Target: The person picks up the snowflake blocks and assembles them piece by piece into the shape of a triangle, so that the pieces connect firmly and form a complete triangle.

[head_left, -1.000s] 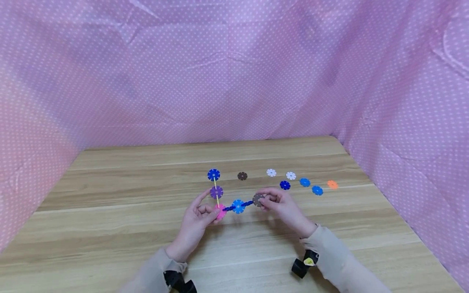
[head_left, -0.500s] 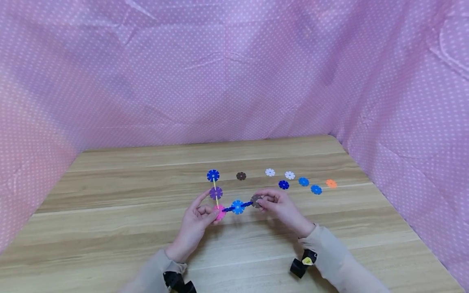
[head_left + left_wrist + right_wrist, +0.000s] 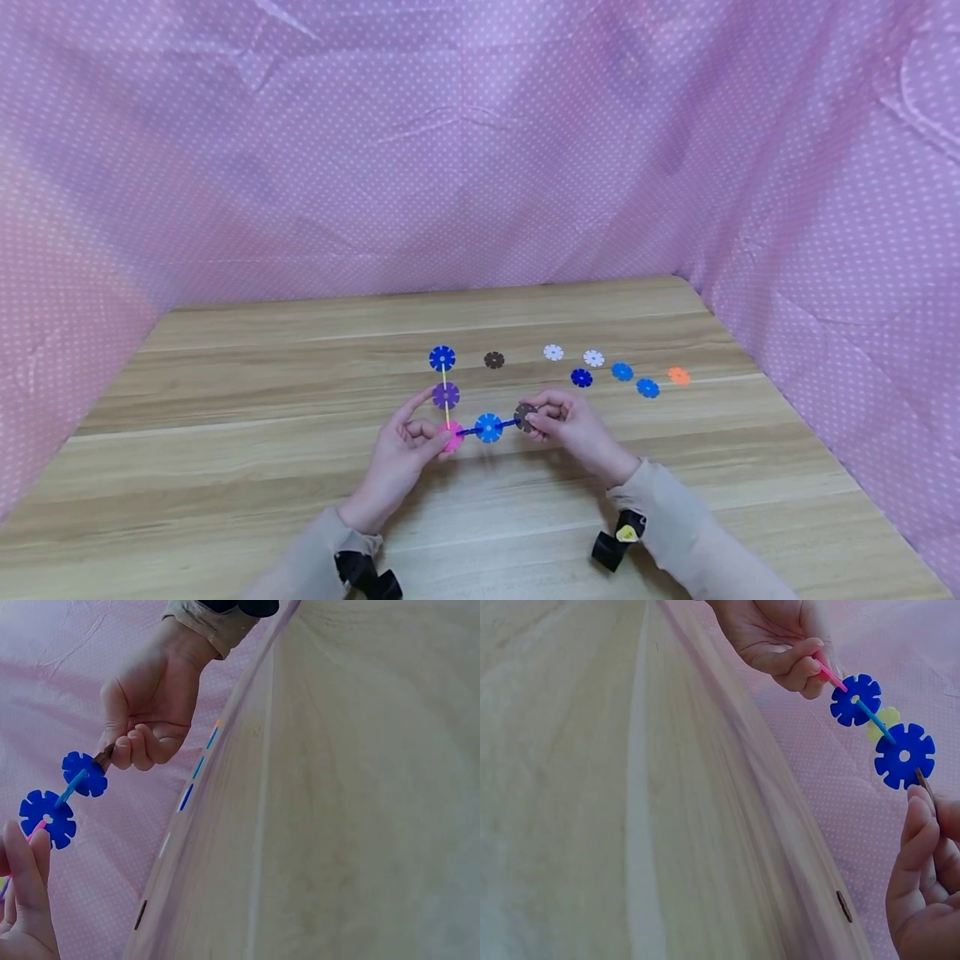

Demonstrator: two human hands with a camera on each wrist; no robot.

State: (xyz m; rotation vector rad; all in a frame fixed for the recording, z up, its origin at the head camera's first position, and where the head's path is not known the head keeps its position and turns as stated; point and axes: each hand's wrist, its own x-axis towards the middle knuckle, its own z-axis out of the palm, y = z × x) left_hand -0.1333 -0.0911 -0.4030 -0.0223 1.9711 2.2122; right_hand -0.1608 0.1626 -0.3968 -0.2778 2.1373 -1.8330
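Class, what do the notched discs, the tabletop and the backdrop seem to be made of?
Notched discs: probably matte plastic; even colour, clean-cut slots. Tabletop: smooth wood or printed laminate; grain streaks suit both. Backdrop: likely dull, dotted fabric, judging by its creases.

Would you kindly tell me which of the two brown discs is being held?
The nearer brown disc, pinched in the right hand and joined to the dangling-free blue disc chain; the other brown disc lies on the table.
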